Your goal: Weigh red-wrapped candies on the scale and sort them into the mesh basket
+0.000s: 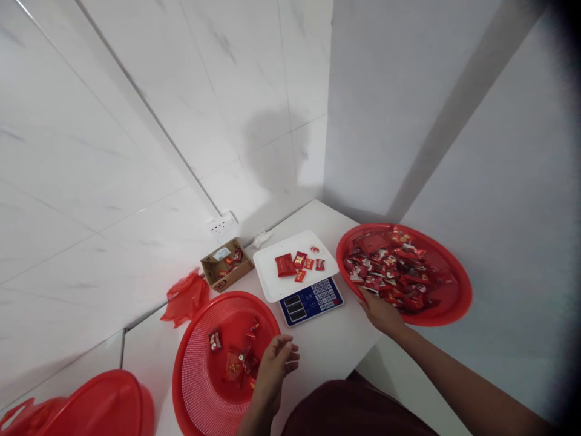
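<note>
My right hand [380, 312] is at the near rim of a red plastic basket [460, 297] heaped with red-wrapped candies [385, 266]; some fingertips are hidden at the rim. This basket sits at the table's right corner and reaches past its edge. Beside the right rim of a second red basket [188, 339], my left hand [278, 363] has loosely bent fingers, apart, with nothing in them. A few wrapped candies [233, 366] lie in that basket. Between the baskets stands a digital scale [313, 301], its white tray [272, 290] carrying a large red packet [285, 265] and several small candies [308, 263].
A small cardboard box [231, 277] with a few candies stands by the wall, near a red plastic bag [186, 297] and a wall socket [222, 225]. Another red basket [104, 402] is at the lower left. A crumpled white piece [262, 239] lies behind the scale.
</note>
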Motion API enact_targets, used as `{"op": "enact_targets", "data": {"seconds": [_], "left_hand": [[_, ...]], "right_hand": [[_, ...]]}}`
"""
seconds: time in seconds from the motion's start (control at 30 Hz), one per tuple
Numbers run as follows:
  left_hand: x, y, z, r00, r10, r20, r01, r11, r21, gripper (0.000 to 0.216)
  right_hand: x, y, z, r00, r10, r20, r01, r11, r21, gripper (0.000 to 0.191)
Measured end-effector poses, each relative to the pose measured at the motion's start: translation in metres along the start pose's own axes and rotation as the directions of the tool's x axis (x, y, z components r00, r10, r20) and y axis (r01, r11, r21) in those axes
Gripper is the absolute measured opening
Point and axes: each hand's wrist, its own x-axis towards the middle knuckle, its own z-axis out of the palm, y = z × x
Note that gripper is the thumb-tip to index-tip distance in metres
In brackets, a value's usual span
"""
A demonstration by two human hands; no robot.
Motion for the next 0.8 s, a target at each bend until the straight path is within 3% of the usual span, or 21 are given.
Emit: {"op": "enact_targets", "data": {"seconds": [0.23,0.33,0.4,0.5,0.63,0.8], "left_hand": [[0.004,-0.004,-0.001,1.000,-0.002,-0.008,0.002,1.000,-0.020,0.035],[0.005,-0.005,-0.003,1.000,0.002,-0.029,-0.003,1.000,-0.009,0.034],[0.005,-0.005,-0.004,0.999,0.003,-0.043,-0.003,1.000,-0.008,0.034],[0.006,-0.005,-0.004,0.998,-0.002,-0.059,0.000,1.000,-0.022,0.036],[0.006,-0.003,-0.006,0.997,0.000,-0.075,-0.003,0.999,-0.036,0.038],[0.010,-0.012,-0.018,0.995,-0.016,-0.103,0.008,0.997,-0.083,0.045]], "right_hand": [[0.005,0.005,0.003,1.000,0.007,0.021,-0.008,1.000,0.023,0.051],[0.018,0.000,0.005,0.987,-0.100,-0.124,0.108,0.992,0.063,0.051],[0.033,-0.013,0.004,0.952,-0.188,-0.240,0.213,0.974,0.082,0.050],[0.060,-0.044,0.000,0.917,-0.257,-0.306,0.304,0.945,0.118,0.051],[0.095,-0.082,-0.003,0.923,-0.272,-0.270,0.317,0.938,0.139,0.055],[0.123,-0.100,0.005,0.944,-0.235,-0.230,0.260,0.962,0.082,0.057]]}}
